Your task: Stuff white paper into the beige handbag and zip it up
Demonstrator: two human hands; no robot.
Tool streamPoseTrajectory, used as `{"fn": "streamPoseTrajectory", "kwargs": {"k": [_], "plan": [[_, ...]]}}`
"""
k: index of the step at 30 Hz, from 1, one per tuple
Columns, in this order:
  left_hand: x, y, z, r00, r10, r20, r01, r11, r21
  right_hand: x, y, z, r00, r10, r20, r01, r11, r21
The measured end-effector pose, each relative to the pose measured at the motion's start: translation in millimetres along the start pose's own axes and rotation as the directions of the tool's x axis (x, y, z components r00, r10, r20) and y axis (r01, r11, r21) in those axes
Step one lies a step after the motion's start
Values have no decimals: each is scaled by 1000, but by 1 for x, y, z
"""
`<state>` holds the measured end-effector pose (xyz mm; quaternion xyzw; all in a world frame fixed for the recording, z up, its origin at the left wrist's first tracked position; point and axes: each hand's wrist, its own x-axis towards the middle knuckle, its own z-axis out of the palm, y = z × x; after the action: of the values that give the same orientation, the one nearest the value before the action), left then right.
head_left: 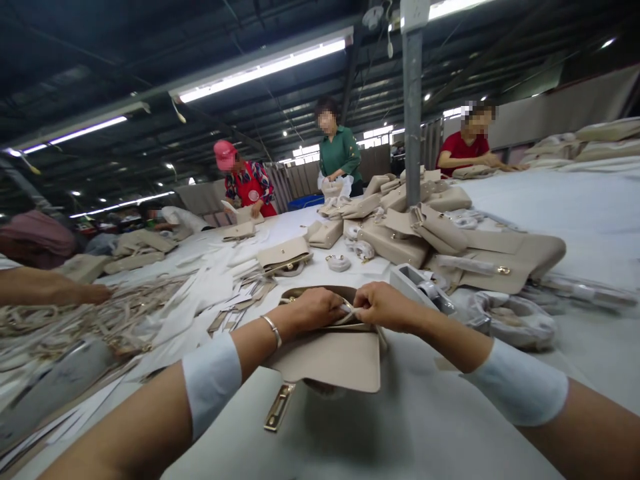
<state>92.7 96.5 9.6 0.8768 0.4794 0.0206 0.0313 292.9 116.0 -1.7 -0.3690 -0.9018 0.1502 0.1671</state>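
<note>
A beige handbag lies before me on the white table, its flap folded out toward me. A gold metal clasp piece sticks out below the flap's left side. My left hand, with a silver bangle at the wrist, is closed at the bag's opening. Facing it, my right hand pinches at the same spot, its fingertips nearly touching the left ones. Between them shows a narrow pale strip inside the opening; whether it is lining or a zipper I cannot tell.
Piled beige handbags and wrapped straps lie to the right, near a grey metal holder. Another handbag sits ahead. Straps and paper strips cover the left, where another person's arm reaches in. Several co-workers stand beyond.
</note>
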Motion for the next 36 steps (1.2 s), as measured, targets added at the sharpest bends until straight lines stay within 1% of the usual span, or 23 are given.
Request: {"fn": "streamPoseTrajectory", "kwargs": {"k": [3,4,6,9,11,14,16,18,20,22,24,26,28,30,32,34,36], "plan": [[5,0,-5,990,130,50,-136,981,137,2,-4,-4,999,17,50,-15,999,-46],[8,-1,-5,985,158,65,-166,973,159,3,-7,-5,998,30,55,-25,996,-84],[10,-2,-4,981,178,75,-189,965,183,6,-14,-6,997,56,52,-46,983,-180],[9,-5,-3,987,147,70,-156,974,161,10,-24,-6,996,73,58,-53,953,-297],[2,-7,-5,991,113,77,-119,990,80,12,-28,-6,994,75,73,-46,941,-334],[-17,-12,-13,997,58,43,-54,994,-90,12,-28,-7,993,73,89,-38,937,-346],[-33,-15,-21,1000,13,10,-12,989,-145,12,-27,-11,993,52,108,-14,943,-332],[-47,-13,-29,1000,-20,5,20,990,-142,9,-27,-15,992,23,127,19,948,-317],[-58,-8,-32,999,-15,30,20,988,-151,4,-27,-19,985,-25,173,72,961,-268],[-66,1,-30,998,18,62,-8,986,-165,-3,-27,-21,961,-91,261,140,974,-176],[-71,11,-24,997,34,76,-23,991,-133,-11,-29,-19,935,-137,326,178,979,-99],[-71,19,-18,996,4,87,-2,1000,-27,-17,-33,-17,936,-118,331,170,976,-133],[-70,26,-16,994,-31,107,25,998,62,-21,-41,-17,945,-65,322,145,962,-232],[-68,32,-19,985,-67,157,59,997,54,-23,-53,-18,945,-22,326,131,939,-318],[-65,37,-23,963,-80,257,99,993,-60,-24,-64,-19,948,-8,317,129,923,-362],[-61,41,-23,912,-23,410,141,955,-261,-26,-70,-20,957,-26,289,138,917,-375],[-53,43,-17,847,62,529,214,869,-445,-33,-67,-16,967,-36,254,128,926,-354]]}}
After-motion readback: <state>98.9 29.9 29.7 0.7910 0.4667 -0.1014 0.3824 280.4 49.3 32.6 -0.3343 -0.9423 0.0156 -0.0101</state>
